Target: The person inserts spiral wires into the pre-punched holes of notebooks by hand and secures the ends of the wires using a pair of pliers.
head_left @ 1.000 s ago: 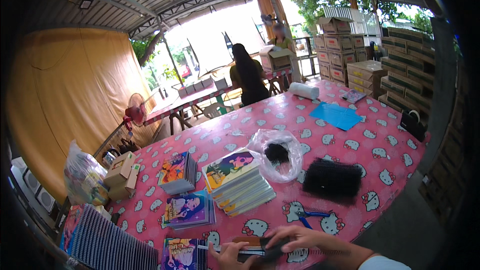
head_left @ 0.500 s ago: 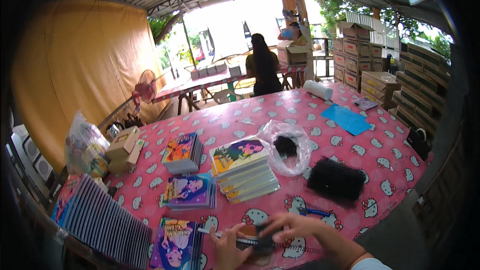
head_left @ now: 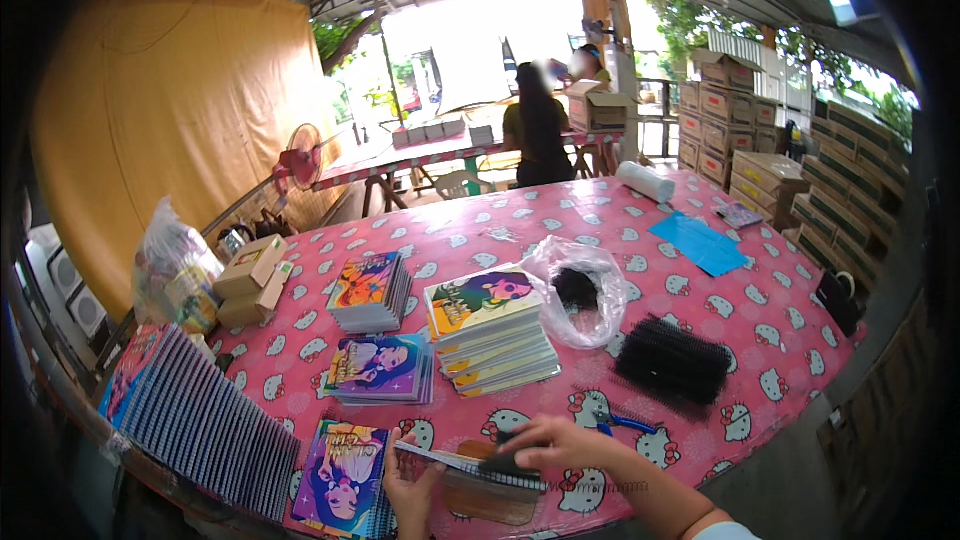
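At the near edge of the table, my left hand (head_left: 410, 488) grips the left end of a thin notebook (head_left: 440, 454), its edge turned up. My right hand (head_left: 558, 442) presses a dark pad-like piece (head_left: 500, 460) against the notebook's edge; its exact kind is unclear. A black spiral coil (head_left: 625, 487) sticks out to the right from that edge, under my right forearm. Below the notebook lies a brown wooden board (head_left: 495, 502). Blue-handled pliers (head_left: 628, 423) rest just beyond my right wrist. Beside my left hand is a purple-covered notebook stack (head_left: 340, 480).
Notebook stacks (head_left: 490, 340) stand mid-table, with a long row of spiral-bound notebooks (head_left: 205, 430) at left. A plastic bag (head_left: 607, 312) holding black material and a pile of black coils (head_left: 672, 365) sit right. Two people work at a farther table (head_left: 350, 168). Cartons (head_left: 728, 105) are stacked behind.
My left hand has moved left with the notebook, which now tilts up more clearly. My right hand stays over its edge with the dark piece. More of the wooden board shows.
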The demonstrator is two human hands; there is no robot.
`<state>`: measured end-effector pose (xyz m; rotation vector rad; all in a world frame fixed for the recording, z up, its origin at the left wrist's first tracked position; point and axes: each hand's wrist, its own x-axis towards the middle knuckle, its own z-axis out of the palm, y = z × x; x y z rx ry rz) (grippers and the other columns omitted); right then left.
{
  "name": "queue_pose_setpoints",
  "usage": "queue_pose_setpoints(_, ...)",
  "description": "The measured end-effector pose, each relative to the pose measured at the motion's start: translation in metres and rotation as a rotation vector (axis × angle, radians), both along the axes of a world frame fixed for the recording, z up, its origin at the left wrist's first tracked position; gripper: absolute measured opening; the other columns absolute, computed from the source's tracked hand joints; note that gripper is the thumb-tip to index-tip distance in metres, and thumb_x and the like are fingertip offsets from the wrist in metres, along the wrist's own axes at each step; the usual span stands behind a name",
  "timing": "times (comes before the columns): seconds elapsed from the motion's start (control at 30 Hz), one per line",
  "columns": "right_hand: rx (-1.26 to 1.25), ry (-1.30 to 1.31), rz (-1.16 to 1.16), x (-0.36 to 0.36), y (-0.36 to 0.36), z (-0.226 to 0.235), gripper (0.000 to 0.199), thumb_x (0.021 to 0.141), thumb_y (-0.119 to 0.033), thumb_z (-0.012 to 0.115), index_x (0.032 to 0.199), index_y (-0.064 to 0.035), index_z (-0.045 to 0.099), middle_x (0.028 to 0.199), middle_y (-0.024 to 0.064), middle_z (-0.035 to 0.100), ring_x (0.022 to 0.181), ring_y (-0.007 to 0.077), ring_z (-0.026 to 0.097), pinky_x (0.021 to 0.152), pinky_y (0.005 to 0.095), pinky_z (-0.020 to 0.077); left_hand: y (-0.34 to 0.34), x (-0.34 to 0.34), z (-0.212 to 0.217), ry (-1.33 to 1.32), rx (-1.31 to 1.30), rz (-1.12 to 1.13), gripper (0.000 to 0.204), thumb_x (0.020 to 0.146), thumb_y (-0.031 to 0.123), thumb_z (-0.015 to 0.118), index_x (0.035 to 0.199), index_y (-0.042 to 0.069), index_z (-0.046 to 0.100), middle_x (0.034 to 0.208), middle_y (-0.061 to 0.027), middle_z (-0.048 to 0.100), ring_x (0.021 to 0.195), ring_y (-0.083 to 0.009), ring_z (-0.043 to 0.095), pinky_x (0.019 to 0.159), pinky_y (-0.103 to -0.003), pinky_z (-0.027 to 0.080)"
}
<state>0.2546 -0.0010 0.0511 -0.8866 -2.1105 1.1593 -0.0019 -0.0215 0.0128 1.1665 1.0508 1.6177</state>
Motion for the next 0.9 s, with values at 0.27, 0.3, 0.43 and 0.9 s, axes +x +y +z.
queue_pose_setpoints(0.27,-0.079,-0.142,-0.018,0.006,0.015,0.007,0.041,0.089,-0.037,0.058,0.115,-0.0058,0.064,0.117,0.0148,0.060,0.111,0.0262,0.052,0.096,0.0371,0.0388,-0.001,0.008,0.009,-0.217,-0.072,0.024,0.049,0.084,0.005,0.064,0.130,-0.002,0.047,0.099,-0.0029,0.060,0.093,-0.0110,0.055,0.083,-0.022,0.043)
queue_pose_setpoints(0.3,-0.052,-0.047,-0.012,0.006,0.012,0.008,0.041,0.089,-0.037,0.058,0.114,-0.0054,0.064,0.116,0.0148,0.060,0.110,0.0262,0.053,0.094,0.0370,0.0395,-0.003,0.005,0.009,-0.230,-0.049,0.003,0.048,0.085,0.006,0.063,0.130,-0.001,0.048,0.100,-0.0031,0.060,0.093,-0.0110,0.055,0.083,-0.023,0.042)
queue_pose_setpoints(0.43,-0.113,0.150,0.083,-0.006,-0.001,0.015,0.040,0.088,-0.036,0.059,0.112,-0.0053,0.066,0.113,0.0162,0.061,0.108,0.0278,0.053,0.093,0.0379,0.0401,-0.004,-0.007,0.007,-0.274,-0.034,0.000,0.044,0.087,0.003,0.060,0.129,-0.002,0.049,0.108,-0.0064,0.059,0.098,-0.0115,0.054,0.086,-0.025,0.043)
queue_pose_setpoints(0.9,-0.096,0.217,-0.022,-0.011,0.008,0.002,0.040,0.086,-0.035,0.062,0.113,-0.0066,0.065,0.118,0.0198,0.058,0.107,0.0251,0.054,0.088,0.0346,0.0424,0.006,0.004,-0.004,-0.181,0.039,-0.078,0.054,0.087,0.007,0.063,0.137,0.001,0.041,0.115,-0.0067,0.054,0.105,-0.0116,0.050,0.089,-0.024,0.041)
